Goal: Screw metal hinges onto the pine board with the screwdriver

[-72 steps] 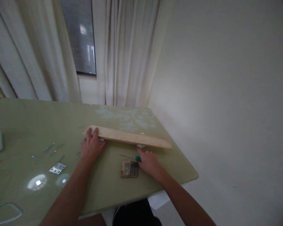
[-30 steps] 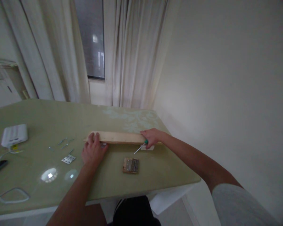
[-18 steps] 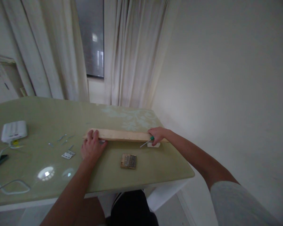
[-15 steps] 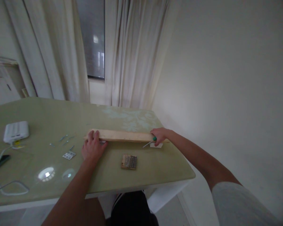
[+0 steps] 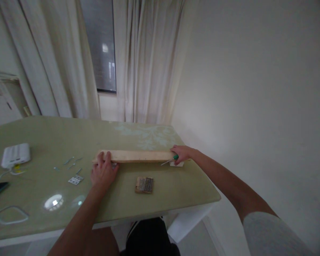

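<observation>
Left hand (image 5: 103, 171) flat on wooden plank's (image 5: 138, 156) left end, pinning it to the table (image 5: 42, 142). Right hand (image 5: 181, 154) grips a green-handled screwdriver (image 5: 170, 159) while pressing the plank's right end.

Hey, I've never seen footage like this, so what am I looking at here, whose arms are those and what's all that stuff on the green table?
This comes from a camera worn on a person's head, looking down at their own bare arms. The left hand presses on one end of a long wooden plank lying on the green table. The right hand rests at the other end, gripping a green-handled screwdriver. Nearer lies a small wood block with a hinge; to the left, a loose hinge, scattered screws and a white box.
</observation>
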The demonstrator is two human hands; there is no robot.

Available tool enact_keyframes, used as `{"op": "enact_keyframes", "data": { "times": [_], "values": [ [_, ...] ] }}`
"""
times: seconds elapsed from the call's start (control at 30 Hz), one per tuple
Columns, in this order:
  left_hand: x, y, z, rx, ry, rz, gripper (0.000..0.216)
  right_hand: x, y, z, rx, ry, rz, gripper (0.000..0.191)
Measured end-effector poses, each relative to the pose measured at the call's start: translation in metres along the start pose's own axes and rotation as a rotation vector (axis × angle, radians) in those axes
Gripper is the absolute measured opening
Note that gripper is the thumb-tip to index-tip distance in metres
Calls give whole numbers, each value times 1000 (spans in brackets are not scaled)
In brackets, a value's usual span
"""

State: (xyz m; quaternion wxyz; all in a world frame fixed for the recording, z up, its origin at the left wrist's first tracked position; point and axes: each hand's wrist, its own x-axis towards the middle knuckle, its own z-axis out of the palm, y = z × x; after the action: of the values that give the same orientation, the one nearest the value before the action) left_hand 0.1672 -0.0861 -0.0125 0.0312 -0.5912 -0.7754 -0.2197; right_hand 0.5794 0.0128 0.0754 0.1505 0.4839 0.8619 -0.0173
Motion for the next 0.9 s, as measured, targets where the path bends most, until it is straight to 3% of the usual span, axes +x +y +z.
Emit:
{"op": "enact_keyframes", "data": {
  "times": [0.07, 0.13, 0.2, 0.27, 0.3, 0.37, 0.43, 0.5, 0.57, 0.7, 0.9],
  "values": [
    [-10, -3, -4, -9, -6, -6, 82, -9, -3, -1, 21, 94, -5, 98],
    [-27, -6, -7, -1, 39, -3, 95, -21, -10, 0, 67, 242, -1, 92],
    [-45, -6, -9, -5, 141, 40, 87, -33, -23, 7, 112, 351, 19, 79],
    [-59, -1, -9, -88, 176, 178, 70, -43, -43, 22, 236, 511, 46, 65],
    [-63, 4, -7, -146, 125, 288, 64, -47, -54, 32, 330, 601, 55, 57],
    [-64, 16, -4, -238, -94, 537, 62, -50, -78, 53, 487, 710, 99, 47],
    [-60, 30, 0, -264, -335, 748, 77, -51, -99, 73, 671, 780, 154, 41],
    [-53, 42, 2, -268, -477, 869, 85, -53, -113, 89, 726, 803, 158, 37],
    [-47, 50, 2, -281, -529, 929, 75, -54, -120, 98, 763, 814, 123, 36],
    [-42, 54, 1, -309, -492, 988, 49, -55, -119, 105, 839, 850, 40, 41],
    [-43, 40, 1, -297, -415, 912, 47, -50, -118, 108, 894, 859, -19, 49]
  ]
}}
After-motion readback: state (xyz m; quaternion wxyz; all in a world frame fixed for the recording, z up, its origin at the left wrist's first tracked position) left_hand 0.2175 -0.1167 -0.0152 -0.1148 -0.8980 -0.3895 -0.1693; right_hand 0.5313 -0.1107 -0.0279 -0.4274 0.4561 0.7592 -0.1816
